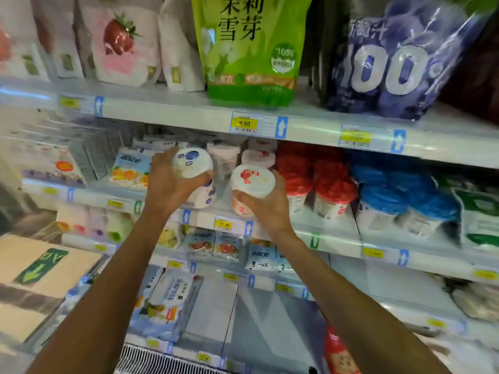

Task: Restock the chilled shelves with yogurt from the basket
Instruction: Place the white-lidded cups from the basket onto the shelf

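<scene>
My left hand (167, 184) grips a white yogurt cup with a blue-printed lid (192, 162), tilted lid toward me, at the front of the second shelf (334, 238). Just below it stands another white cup with blue marks (203, 197), partly hidden by that hand. My right hand (266, 205) holds a white yogurt cup with a red strawberry lid (252, 180), also tilted, beside the first. Behind them stand more white cups (258, 157). The basket is not in view.
Red-lidded cups (321, 182) and blue-lidded cups (391, 195) fill the shelf to the right. Large green (251, 49) and blue bags (388, 66) stand on the shelf above. Pouches and flat packs lie on lower shelves; a cardboard box (40, 268) sits at left.
</scene>
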